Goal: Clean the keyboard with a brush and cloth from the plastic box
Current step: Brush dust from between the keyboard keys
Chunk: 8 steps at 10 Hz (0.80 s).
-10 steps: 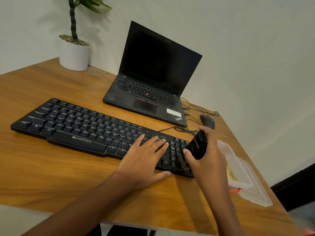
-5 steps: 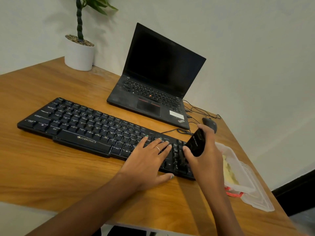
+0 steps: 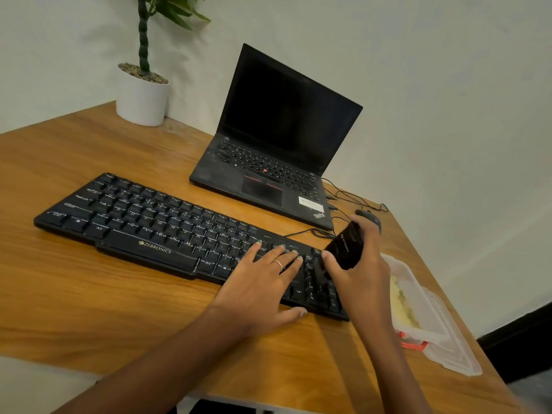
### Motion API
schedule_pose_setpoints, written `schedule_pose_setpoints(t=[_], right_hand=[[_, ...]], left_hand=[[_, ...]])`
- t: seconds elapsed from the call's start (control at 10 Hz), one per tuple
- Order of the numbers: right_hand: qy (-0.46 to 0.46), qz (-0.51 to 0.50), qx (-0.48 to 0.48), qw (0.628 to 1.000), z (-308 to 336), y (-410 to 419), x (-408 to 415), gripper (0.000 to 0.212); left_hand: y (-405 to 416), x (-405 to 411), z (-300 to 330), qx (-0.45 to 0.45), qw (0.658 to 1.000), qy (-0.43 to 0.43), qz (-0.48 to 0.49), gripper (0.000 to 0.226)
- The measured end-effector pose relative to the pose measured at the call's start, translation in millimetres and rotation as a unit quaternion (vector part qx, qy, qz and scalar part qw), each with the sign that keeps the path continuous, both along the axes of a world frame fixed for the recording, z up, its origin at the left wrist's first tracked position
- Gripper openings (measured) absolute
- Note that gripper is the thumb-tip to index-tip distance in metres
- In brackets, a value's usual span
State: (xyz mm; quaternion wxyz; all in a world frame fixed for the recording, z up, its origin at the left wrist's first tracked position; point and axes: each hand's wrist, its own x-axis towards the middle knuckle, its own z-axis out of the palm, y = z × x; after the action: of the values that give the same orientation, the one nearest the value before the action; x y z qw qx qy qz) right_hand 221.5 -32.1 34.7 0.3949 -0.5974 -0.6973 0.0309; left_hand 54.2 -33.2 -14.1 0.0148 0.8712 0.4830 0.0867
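The clear plastic box (image 3: 418, 282) at 4 o'clock holds a yellow cloth (image 3: 401, 306). Unchanged: right hand (image 3: 361, 264) grips the black brush (image 3: 343, 249), left hand (image 3: 263, 282) lies flat, fingers spread, on the Zebronics keyboard (image 3: 155, 225).

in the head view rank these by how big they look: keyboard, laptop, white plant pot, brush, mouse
1. keyboard, the widest span in frame
2. laptop, close behind; nearness may flatter the keyboard
3. white plant pot
4. brush, gripped by the right hand
5. mouse, mostly hidden behind that hand, so unsure
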Motion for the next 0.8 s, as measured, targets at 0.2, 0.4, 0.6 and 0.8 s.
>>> schedule_pose_setpoints(t=[0.2, 0.4, 0.6, 0.8], right_hand=[[-0.027, -0.014, 0.010, 0.999, 0.7, 6.5, 0.8, 0.067], [0.002, -0.025, 0.018, 1.000, -0.3, 10.1, 1.5, 0.068], [0.076, 0.002, -0.009, 0.997, -4.1, 18.8, -7.2, 0.067], [0.040, 0.005, -0.011, 0.999, 1.8, 25.9, -10.1, 0.067]], left_hand=[[0.4, -0.3, -0.8, -0.001, 1.000, -0.001, 0.000, 0.084], [0.2, -0.2, 0.1, -0.004, 1.000, -0.001, -0.001, 0.083], [-0.5, 0.0, 1.1, -0.002, 1.000, 0.000, -0.001, 0.083], [-0.4, -0.5, 1.2, -0.005, 1.000, -0.001, 0.000, 0.083]])
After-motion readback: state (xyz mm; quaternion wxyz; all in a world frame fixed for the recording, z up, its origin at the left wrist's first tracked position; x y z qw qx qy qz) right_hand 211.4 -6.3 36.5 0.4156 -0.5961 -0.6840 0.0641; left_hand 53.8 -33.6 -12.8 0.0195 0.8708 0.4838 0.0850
